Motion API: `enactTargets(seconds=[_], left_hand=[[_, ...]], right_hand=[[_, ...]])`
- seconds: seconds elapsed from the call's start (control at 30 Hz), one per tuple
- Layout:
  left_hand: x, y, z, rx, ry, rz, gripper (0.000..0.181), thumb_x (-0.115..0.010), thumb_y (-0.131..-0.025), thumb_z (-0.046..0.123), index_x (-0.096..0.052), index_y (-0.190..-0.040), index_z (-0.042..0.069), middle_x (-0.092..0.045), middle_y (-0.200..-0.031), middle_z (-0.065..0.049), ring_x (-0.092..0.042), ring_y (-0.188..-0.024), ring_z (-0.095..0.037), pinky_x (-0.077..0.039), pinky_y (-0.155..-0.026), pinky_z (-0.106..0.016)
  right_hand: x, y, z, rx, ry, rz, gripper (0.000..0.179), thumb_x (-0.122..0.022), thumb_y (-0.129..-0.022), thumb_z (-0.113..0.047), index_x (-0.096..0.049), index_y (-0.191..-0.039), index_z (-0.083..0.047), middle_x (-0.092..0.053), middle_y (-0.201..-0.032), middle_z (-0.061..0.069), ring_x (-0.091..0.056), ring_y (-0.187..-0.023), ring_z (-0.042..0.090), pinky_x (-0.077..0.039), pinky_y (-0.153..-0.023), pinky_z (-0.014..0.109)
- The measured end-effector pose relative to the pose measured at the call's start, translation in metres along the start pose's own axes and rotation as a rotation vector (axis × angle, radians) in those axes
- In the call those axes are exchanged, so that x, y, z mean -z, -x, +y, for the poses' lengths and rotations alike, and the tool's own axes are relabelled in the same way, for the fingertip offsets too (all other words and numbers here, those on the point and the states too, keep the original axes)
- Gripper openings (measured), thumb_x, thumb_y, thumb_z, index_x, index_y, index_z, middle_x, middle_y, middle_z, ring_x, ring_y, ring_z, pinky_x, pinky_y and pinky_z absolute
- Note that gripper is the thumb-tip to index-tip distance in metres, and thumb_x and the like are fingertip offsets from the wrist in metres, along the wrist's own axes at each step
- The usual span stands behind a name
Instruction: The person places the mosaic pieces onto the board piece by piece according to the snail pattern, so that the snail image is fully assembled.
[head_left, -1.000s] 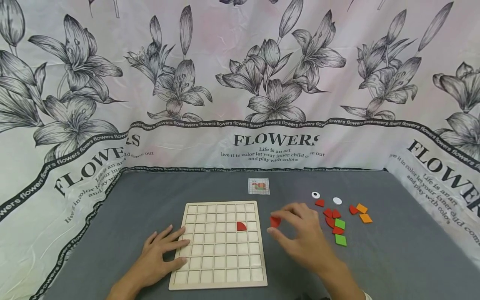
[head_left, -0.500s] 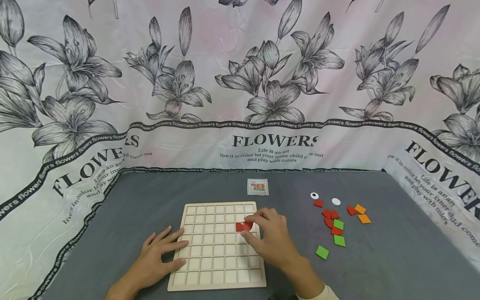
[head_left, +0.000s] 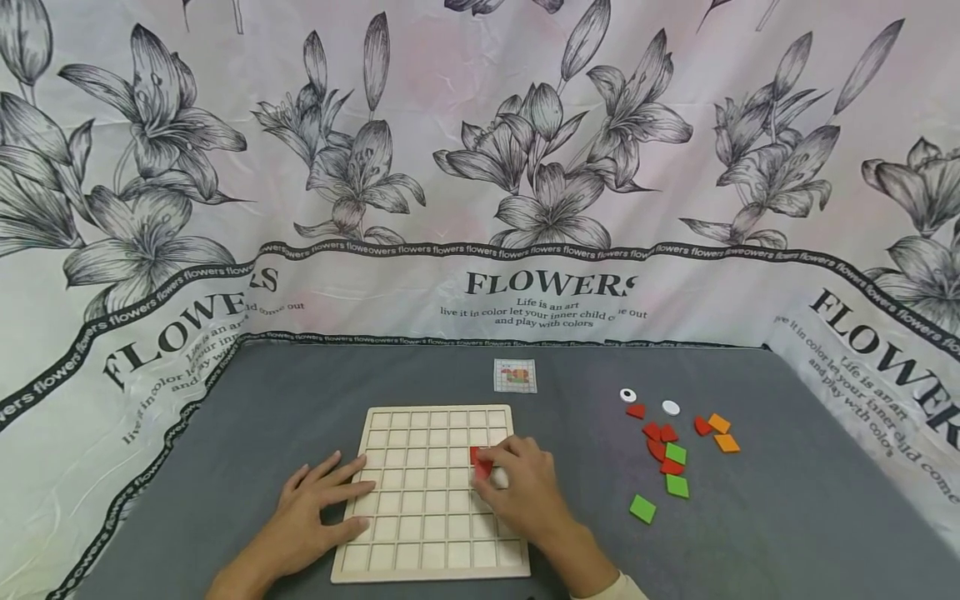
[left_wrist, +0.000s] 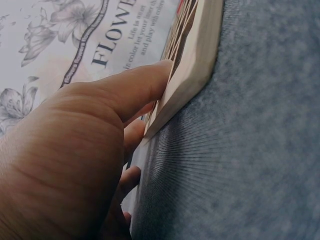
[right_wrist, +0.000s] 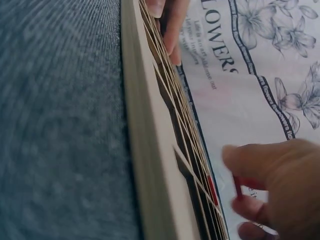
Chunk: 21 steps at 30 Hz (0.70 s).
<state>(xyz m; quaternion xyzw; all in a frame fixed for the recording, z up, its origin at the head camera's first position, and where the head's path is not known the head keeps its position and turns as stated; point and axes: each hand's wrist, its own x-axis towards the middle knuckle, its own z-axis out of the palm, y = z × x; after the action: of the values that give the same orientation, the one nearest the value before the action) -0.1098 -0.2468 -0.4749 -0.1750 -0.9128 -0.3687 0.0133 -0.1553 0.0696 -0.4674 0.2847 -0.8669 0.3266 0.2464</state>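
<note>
A wooden grid board [head_left: 415,527] lies on the table in the head view. My left hand [head_left: 315,508] rests along its left edge with fingers spread, the thumb at the rim in the left wrist view. Over the right part of the board, my right hand [head_left: 528,492] pinches a red rounded tile [head_left: 482,470] between thumb and fingers. In the right wrist view this tile [right_wrist: 238,188] is seen edge-on, above the grid. Another red tile [head_left: 474,455] sits in a cell right behind it, partly covered by the fingers.
On the right lie several red tiles [head_left: 656,450], green squares [head_left: 642,508], orange tiles [head_left: 726,443] and two white discs [head_left: 671,407], one with a black dot. Behind the board is a small picture card [head_left: 515,376]. A flower-printed curtain [head_left: 555,292] borders the table.
My right hand has carried the red tile leftward from beside the board to over its cells, then slightly nearer to me. A green square has come out from behind the right arm. My left hand stays put.
</note>
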Motion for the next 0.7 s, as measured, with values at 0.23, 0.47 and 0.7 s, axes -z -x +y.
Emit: enactTargets(seconds=[0.23, 0.47, 0.7], left_hand=[[-0.0001, -0.0002, 0.0011, 0.0, -0.007, -0.002, 0.045, -0.072, -0.085, 0.043, -0.07, -0.123, 0.019, -0.046, -0.145, -0.005, -0.028, -0.136, -0.042, -0.005, -0.101, -0.067], [0.0002, 0.0001, 0.0018, -0.008, -0.009, 0.005, 0.045, -0.072, -0.085, 0.043, -0.07, -0.122, 0.018, -0.047, -0.144, -0.005, -0.028, -0.136, -0.042, -0.005, -0.102, -0.067], [-0.0011, -0.0004, 0.0014, -0.01, -0.011, 0.005, 0.045, -0.072, -0.085, 0.043, -0.07, -0.122, 0.019, -0.047, -0.144, -0.006, -0.028, -0.136, -0.042, -0.005, -0.101, -0.067]], right_hand=[[-0.0046, 0.0043, 0.0015, -0.06, 0.05, -0.094, 0.033, -0.086, -0.069, -0.024, -0.075, -0.098, -0.013, -0.059, -0.088, -0.003, -0.052, -0.083, 0.016, -0.04, -0.073, 0.041], [-0.0055, 0.0059, 0.0028, -0.03, 0.017, -0.047, 0.031, -0.083, -0.069, -0.012, -0.075, -0.099, -0.012, -0.059, -0.085, 0.0, -0.049, -0.078, 0.015, -0.037, -0.067, 0.036], [-0.0054, 0.0051, 0.0067, -0.026, 0.024, -0.017, 0.028, -0.083, -0.069, -0.009, -0.075, -0.095, -0.012, -0.06, -0.084, 0.0, -0.049, -0.075, 0.016, -0.036, -0.065, 0.035]])
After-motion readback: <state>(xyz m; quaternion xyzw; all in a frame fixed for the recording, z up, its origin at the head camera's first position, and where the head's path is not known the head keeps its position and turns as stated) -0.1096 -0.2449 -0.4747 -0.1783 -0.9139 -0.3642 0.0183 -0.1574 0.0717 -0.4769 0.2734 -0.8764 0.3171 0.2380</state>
